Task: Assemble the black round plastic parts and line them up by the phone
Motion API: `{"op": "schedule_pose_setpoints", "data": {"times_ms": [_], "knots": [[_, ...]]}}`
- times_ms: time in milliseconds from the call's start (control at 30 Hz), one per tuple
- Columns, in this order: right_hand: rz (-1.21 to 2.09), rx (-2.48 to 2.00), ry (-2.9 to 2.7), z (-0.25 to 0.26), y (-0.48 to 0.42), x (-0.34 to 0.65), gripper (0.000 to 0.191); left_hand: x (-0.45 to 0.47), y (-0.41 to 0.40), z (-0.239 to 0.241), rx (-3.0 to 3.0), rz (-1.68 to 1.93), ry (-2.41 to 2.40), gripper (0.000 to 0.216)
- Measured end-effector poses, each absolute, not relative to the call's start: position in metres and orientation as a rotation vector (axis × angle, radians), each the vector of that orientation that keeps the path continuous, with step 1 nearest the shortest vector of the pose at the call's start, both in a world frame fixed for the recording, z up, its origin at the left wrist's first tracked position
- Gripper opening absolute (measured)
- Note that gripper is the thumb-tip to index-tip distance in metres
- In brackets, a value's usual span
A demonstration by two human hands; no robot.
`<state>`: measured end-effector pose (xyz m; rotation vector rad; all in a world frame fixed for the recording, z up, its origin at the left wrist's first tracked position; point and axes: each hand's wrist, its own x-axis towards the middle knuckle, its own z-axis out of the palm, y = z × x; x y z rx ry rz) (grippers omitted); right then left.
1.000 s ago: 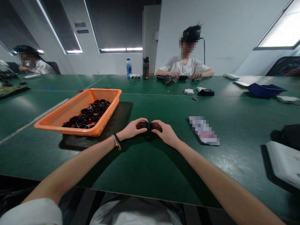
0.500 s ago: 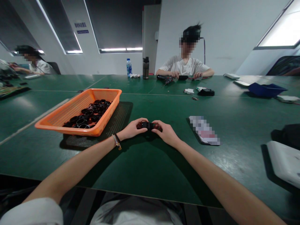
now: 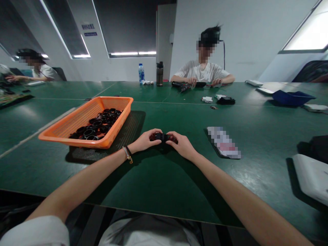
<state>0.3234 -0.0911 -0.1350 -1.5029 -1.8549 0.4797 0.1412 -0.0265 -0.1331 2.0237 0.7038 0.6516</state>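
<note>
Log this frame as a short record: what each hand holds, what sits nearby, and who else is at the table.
left hand: grips one end of a small black part
right hand: grips the other end
basket: orange, left of the hands, holds black rings
table: green
others: person opposite, person far left
bottles: far edge

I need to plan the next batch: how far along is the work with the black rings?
Nothing finished shows on the green table. In hand: left hand and right hand grip one small black-and-red piece together. Left: a pile of black rings lies in the orange basket.
</note>
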Motion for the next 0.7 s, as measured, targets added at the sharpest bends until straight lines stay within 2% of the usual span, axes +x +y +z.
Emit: {"op": "schedule_pose_setpoints", "data": {"times_ms": [700], "knots": [[0.439, -1.451, -1.866, -0.1322, -0.094, 0.3234, 0.025, 0.1408, -0.0273, -0.1321, 2.048, 0.642, 0.702, 0.037]]}}
